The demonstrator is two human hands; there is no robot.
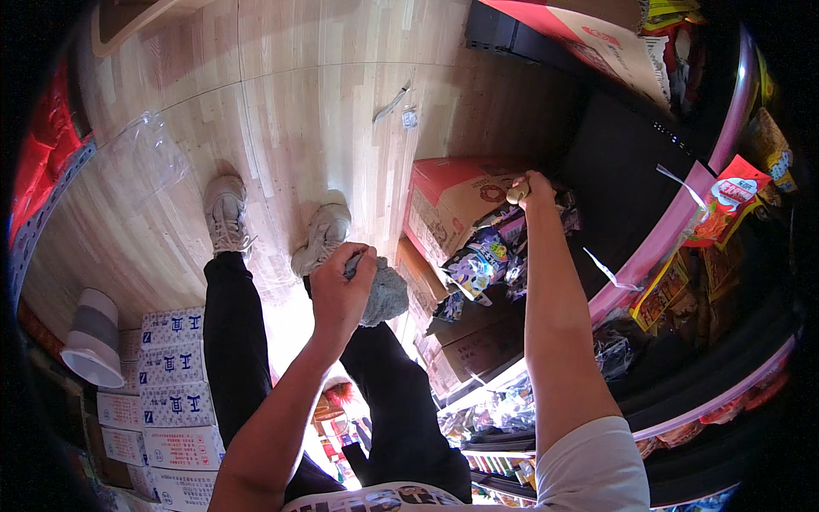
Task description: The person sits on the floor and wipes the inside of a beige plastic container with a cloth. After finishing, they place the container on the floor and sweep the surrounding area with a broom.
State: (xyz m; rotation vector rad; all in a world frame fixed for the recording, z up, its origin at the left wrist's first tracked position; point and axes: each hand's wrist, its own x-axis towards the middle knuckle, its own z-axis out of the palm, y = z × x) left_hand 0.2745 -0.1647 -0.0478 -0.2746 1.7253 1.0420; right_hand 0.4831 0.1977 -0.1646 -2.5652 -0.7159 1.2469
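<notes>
My left hand (342, 291) is closed on a crumpled grey cloth (385, 296), which hangs beside it over my right leg. Farther out on the right, my right hand (537, 187) grips a small tan, rounded object (517, 192); what it belongs to is hidden. Under that arm is an open red-and-brown cardboard carton (441, 208). Shiny purple snack packets (480, 259) lie at its opening, partly covered by my forearm.
Stacked white printed boxes (171, 370) and a white-and-grey bin (93, 333) stand at left. Shelves with a pink edge strip (672, 237) and hanging snack bags (729, 201) curve along the right. Clear plastic film (144, 153) and small scraps (409, 117) lie on the wood-look floor (307, 128).
</notes>
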